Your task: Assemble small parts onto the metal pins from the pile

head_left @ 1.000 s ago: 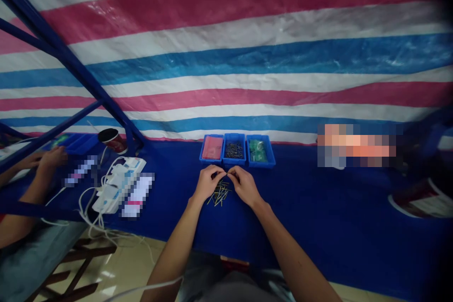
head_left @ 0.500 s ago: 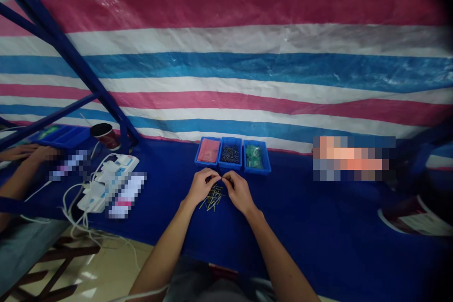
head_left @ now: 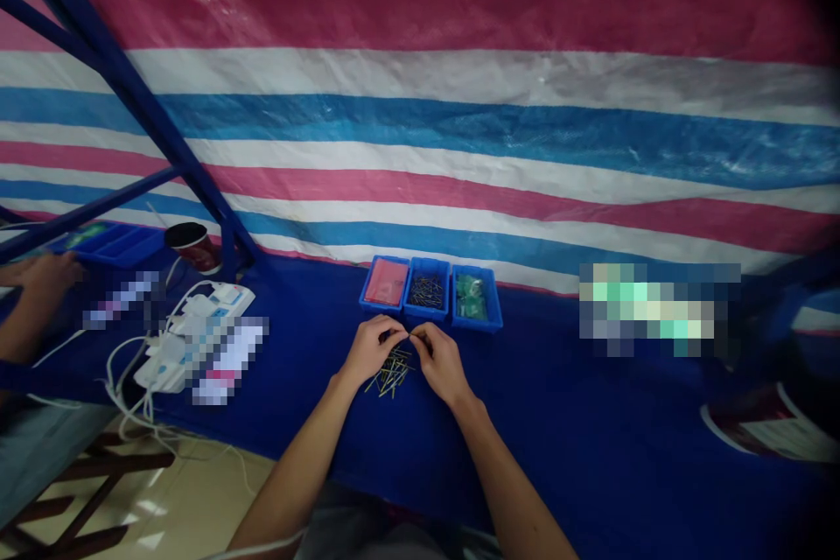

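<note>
My left hand (head_left: 374,350) and my right hand (head_left: 441,359) meet fingertip to fingertip above the table, both closed in a pinch. Whatever sits between the fingertips is too small and dark to name. Just below them lies a loose pile of thin, brassy, nail-like pieces (head_left: 392,374), partly covered by my left fingers. Beyond my hands stand three blue bins in a row: one with flat pink packets (head_left: 386,282), one with dark thin metal pieces (head_left: 426,290), one with green-and-clear small bags (head_left: 471,297).
On the left are a white power strip (head_left: 197,337) with cables, a dark red cup (head_left: 193,247), a blue tray (head_left: 124,245) and a co-worker's hands (head_left: 49,276). Another cup (head_left: 774,424) is at the right edge. A striped tarp (head_left: 420,122) hangs behind the blue table (head_left: 577,420).
The view has shifted slightly. My hands stay pinched together over the pile with little movement. The co-worker's hands at the left have moved a little.
</note>
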Demonstrator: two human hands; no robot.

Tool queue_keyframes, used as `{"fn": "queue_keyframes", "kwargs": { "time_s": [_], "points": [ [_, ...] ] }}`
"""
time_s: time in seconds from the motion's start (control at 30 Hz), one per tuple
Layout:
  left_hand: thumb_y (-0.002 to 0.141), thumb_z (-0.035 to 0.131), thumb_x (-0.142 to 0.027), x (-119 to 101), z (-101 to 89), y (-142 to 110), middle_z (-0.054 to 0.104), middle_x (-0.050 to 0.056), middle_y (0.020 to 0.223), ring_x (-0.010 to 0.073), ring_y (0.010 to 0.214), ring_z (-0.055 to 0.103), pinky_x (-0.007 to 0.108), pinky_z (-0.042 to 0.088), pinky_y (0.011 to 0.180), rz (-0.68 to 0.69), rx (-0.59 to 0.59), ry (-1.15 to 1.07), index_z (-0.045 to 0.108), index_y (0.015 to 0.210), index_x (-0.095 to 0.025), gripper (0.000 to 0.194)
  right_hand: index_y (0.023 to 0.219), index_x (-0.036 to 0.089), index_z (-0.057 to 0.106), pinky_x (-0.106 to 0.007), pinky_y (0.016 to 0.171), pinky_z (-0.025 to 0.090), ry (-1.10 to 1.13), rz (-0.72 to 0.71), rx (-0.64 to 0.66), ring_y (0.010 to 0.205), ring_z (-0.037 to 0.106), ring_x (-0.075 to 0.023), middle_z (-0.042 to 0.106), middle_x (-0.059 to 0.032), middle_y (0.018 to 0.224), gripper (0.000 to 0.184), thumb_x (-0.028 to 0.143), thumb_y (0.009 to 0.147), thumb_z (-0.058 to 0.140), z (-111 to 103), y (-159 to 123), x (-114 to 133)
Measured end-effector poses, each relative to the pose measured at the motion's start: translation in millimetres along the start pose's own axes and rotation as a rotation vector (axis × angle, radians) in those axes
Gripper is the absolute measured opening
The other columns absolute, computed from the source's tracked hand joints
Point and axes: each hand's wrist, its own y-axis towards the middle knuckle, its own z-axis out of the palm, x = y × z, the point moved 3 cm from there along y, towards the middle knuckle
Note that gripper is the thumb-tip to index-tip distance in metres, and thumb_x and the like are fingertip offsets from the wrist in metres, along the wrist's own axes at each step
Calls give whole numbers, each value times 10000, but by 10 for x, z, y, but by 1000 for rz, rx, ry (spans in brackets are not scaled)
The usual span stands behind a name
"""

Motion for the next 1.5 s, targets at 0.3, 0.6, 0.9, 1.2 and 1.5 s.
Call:
{"fn": "queue_keyframes", "kwargs": {
  "time_s": [0.3,0.6,0.9,1.2,1.5],
  "points": [
    [907,626,-329,2,6,-2,705,50,822,161,759,628,272,475,730,11,5,-3,721,840,-173,195,911,229,617,-287,742,459,-12,-11,11,801,625,-197,659,-37,860,180,258,982,455,-18,6,22],
    [901,634,-328,5,5,-6,708,53,828,165,769,635,278,483,754,12,0,-23,724,836,-173,190,880,228,612,-281,733,448,-63,-17,22,780,622,-192,655,-33,835,225,298,1001,436,1,3,6],
    [911,619,-332,-18,0,-12,696,48,820,158,748,620,272,465,719,3,-1,-8,720,855,-174,196,1023,227,634,-283,668,453,-26,11,-9,702,607,-178,672,-31,858,178,329,959,503,-12,-13,-6],
    [904,630,-324,-28,3,-13,701,49,820,160,749,623,276,470,724,6,12,4,723,842,-173,188,916,222,618,-304,732,458,6,-4,-37,786,620,-198,661,-43,865,155,281,965,483,-5,-10,-14],
    [906,626,-344,-16,-2,-19,703,51,819,162,755,631,278,479,731,5,4,5,724,837,-171,210,871,224,611,-294,708,447,-49,-9,-29,756,622,-198,660,-33,820,200,302,982,465,0,-8,-21]
  ]
}}
